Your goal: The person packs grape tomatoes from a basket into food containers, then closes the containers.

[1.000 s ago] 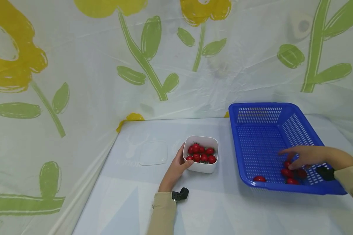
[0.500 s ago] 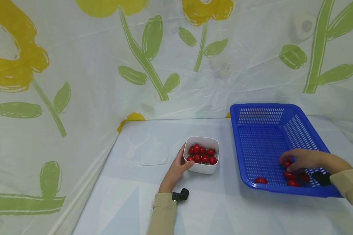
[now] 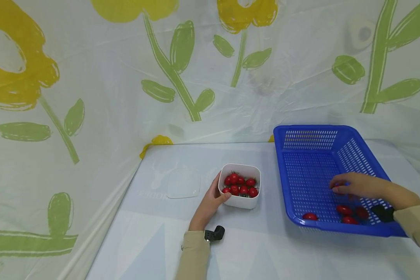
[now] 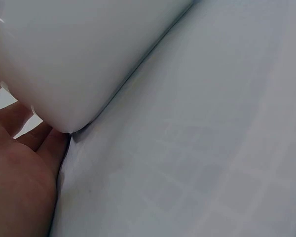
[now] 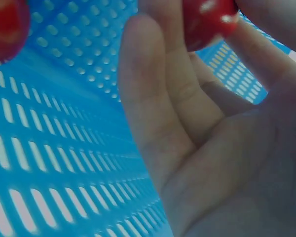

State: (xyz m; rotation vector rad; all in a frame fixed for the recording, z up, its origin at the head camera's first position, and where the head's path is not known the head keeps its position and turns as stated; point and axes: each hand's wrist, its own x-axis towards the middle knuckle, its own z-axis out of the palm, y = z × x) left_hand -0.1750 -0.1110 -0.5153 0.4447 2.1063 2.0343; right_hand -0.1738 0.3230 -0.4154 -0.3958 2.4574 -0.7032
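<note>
My left hand (image 3: 207,204) holds a white square container (image 3: 243,202) from its left side, thumb over the front rim. Several cherry tomatoes (image 3: 234,189) with green stems lie inside it. In the left wrist view, the fingers (image 4: 12,118) curve along the container's wall, near its base. Over a blue basket (image 3: 308,167) on the right, my right hand (image 3: 367,186) pinches one cherry tomato (image 5: 207,22) between thumb and fingers; the head view mostly hides this tomato. Below that hand, several more red tomatoes (image 3: 344,210) lie toward the basket's near side.
A clear flat lid (image 3: 183,183) lies on the white table (image 3: 182,249), left of the container. The basket has raised slotted walls. A white sheet with printed flowers (image 3: 126,112) hangs behind the table and along its left.
My right hand closes round a tomato among the others in the basket and lifts it up, away from them. The left hand stays on the container.
</note>
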